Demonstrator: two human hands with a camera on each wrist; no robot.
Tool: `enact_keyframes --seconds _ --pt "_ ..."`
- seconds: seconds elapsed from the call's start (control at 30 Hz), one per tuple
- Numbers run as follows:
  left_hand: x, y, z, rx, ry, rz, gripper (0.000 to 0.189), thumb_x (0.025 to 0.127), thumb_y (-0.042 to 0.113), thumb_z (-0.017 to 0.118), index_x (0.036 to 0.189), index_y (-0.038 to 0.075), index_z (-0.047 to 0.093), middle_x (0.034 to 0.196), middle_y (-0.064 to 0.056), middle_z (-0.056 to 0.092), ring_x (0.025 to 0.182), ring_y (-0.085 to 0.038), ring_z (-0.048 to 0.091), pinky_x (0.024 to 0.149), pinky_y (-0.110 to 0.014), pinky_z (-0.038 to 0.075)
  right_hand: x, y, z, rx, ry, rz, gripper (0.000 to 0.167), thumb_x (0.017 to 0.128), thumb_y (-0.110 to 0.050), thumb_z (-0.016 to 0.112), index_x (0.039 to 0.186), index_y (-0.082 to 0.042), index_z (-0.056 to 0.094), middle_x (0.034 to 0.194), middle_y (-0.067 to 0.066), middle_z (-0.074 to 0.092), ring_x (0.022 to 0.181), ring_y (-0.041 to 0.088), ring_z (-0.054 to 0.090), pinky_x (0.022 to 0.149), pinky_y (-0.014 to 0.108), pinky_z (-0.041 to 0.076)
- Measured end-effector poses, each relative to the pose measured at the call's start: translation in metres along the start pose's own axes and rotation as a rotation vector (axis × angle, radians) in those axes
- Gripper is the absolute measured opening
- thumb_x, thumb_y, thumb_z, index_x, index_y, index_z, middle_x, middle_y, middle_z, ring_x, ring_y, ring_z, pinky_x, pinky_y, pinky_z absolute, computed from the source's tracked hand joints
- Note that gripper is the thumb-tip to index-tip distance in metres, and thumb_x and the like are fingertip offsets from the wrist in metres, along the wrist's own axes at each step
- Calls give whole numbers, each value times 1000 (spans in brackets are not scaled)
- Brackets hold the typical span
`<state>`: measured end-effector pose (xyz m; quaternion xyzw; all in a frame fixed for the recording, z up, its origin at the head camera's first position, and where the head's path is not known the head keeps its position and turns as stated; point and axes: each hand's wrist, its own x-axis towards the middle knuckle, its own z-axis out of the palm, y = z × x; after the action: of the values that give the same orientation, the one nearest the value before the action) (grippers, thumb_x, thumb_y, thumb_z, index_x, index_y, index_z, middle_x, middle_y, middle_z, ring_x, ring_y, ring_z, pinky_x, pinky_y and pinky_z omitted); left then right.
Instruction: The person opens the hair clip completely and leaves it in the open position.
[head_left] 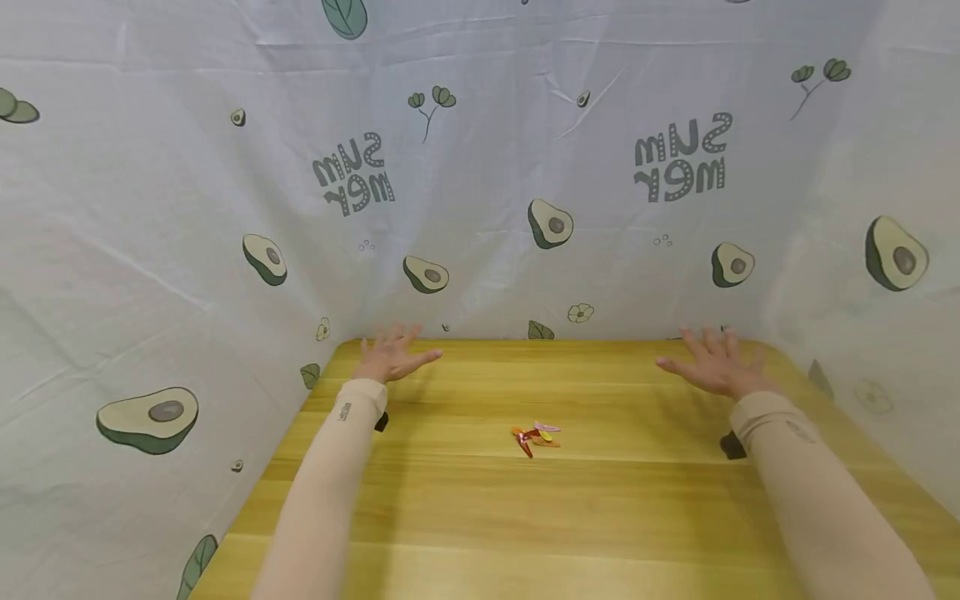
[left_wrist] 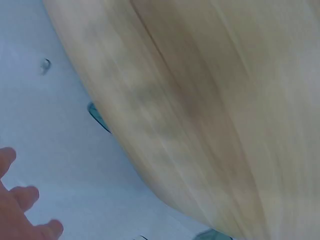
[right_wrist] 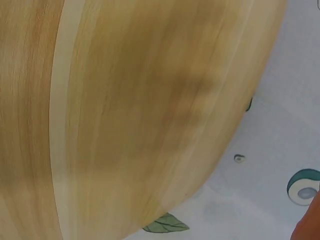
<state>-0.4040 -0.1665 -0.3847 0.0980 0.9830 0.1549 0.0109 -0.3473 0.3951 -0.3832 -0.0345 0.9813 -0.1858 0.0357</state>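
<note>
Two hands, left hand and right hand, hover with fingers spread wide near the far corners of the tabletop. Between them, closer in, small colourful clip-like pieces lie clustered; avocado-printed cloth rises behind and along both sides.

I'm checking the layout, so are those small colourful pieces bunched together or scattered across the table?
Bunched together: the small colourful pieces lie in one little cluster on the table, some seemingly overlapping.
</note>
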Motion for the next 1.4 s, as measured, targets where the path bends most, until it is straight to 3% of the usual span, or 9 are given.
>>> enact_keyframes --seconds 0.1,0.23,0.4,0.53,0.73,0.87,1.07,1.4 --pt "-2 8 3 -29 22 62 89 90 82 36 161 31 21 167 -12 18 151 -50 11 117 -71 7 3 -2 7 -14 -2 -19 108 90 -80 37 160 -7 -1 159 34 -21 138 61 -30 88 83 -27" --pt "-6 16 10 -69 15 114 87 91 80 37 160 29 26 166 -10 24 152 -44 17 118 -70 11 -5 -21 11 -28 -4 -47 104 93 -76 39 159 -1 7 158 37 -14 139 66 -20 91 86 -19" --pt "-8 28 17 -221 -47 167 85 94 72 45 159 21 28 165 -9 28 152 -37 24 119 -61 21 -14 -49 8 -75 6 -71 98 96 -71 39 159 -1 13 160 37 -5 141 66 -10 97 86 -12" --pt "-10 36 22 -332 -90 191 80 95 65 52 158 19 32 163 -8 32 150 -34 30 119 -55 28 -11 -64 13 -86 -2 -111 94 98 -65 42 157 4 17 158 40 3 142 66 -4 102 85 -3" --pt "-12 43 32 -347 -83 212 77 94 64 54 156 21 37 160 -8 38 148 -33 35 117 -54 32 -2 -80 27 -91 -19 -200 82 101 -53 47 151 10 29 153 41 26 139 65 18 104 82 15" --pt "-12 46 38 -360 -95 229 76 95 63 54 155 19 39 159 -8 39 148 -32 35 117 -52 33 -1 -87 36 -67 -31 -275 77 103 -45 49 146 16 34 149 42 34 137 62 29 110 72 25" --pt "-10 52 43 -370 -104 263 74 97 58 55 153 13 41 156 -10 43 146 -31 38 117 -50 34 -2 -94 43 -23 -42 -304 76 103 -43 51 147 15 33 149 40 35 137 58 33 111 67 29" --pt "-6 72 58 -403 -127 303 67 97 52 59 142 3 53 140 -18 58 129 -35 55 106 -49 46 -1 -108 57 45 -57 -327 69 101 -37 57 146 11 39 148 37 40 137 57 36 111 66 30"
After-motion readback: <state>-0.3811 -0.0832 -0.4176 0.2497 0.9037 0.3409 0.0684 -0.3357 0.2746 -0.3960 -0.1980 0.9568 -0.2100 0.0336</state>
